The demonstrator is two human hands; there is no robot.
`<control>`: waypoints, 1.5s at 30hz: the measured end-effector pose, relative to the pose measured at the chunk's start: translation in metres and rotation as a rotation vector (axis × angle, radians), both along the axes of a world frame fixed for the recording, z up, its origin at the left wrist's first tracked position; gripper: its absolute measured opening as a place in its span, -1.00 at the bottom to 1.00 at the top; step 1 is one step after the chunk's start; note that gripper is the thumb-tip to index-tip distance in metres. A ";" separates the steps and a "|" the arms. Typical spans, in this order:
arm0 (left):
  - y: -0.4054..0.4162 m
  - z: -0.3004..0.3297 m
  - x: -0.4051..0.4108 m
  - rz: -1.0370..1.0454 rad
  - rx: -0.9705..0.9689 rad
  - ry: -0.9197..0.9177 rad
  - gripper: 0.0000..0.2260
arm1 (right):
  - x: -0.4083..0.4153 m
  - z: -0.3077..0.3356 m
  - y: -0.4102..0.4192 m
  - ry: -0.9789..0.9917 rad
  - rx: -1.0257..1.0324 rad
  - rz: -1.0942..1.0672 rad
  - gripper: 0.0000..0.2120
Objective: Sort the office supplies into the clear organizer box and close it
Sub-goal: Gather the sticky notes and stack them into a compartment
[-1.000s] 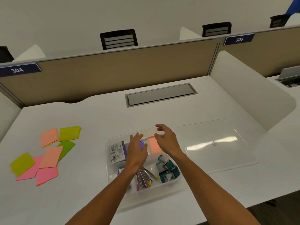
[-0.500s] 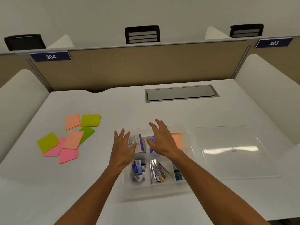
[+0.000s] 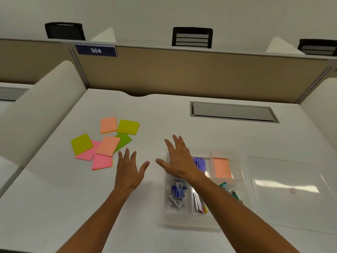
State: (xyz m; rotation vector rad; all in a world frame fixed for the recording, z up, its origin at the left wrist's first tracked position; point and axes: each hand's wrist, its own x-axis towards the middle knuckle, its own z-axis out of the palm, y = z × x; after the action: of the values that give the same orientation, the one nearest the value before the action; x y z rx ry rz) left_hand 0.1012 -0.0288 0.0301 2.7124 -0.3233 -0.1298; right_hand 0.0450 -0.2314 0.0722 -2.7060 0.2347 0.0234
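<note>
1. The white bench [image 3: 182,115] carries everything, backed by a tan partition with a blue plate reading 304 [image 3: 96,50].
2. The clear lid [image 3: 291,189] lies flat on the bench just right of the organizer box, off it.
3. The clear organizer box [image 3: 242,179] stands open at right of centre; its compartments hold an orange note pad [image 3: 221,168], a purple item [image 3: 199,164], a blue and grey clutter [image 3: 176,194], thin pens [image 3: 198,203] and teal clips [image 3: 224,185].
4. The loose sticky notes [image 3: 107,143], orange, yellow-green, green and pink, lie overlapping on the bench well left of the box.
5. The right hand [image 3: 179,160] hovers over the box's left edge, fingers spread, empty.
6. The left hand [image 3: 129,170] hovers above bare bench between notes and box, fingers spread, holding nothing.
</note>
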 end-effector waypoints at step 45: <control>0.093 -0.064 0.031 0.191 -0.066 -0.220 -0.74 | 0.157 -0.051 0.129 0.377 -0.249 0.381 -0.40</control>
State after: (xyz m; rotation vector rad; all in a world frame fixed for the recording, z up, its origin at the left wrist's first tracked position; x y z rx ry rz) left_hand 0.1322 0.0641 -0.0335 2.6777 -0.1268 0.2306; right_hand 0.2023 -0.1020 0.0216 -2.9320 -0.1863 0.6581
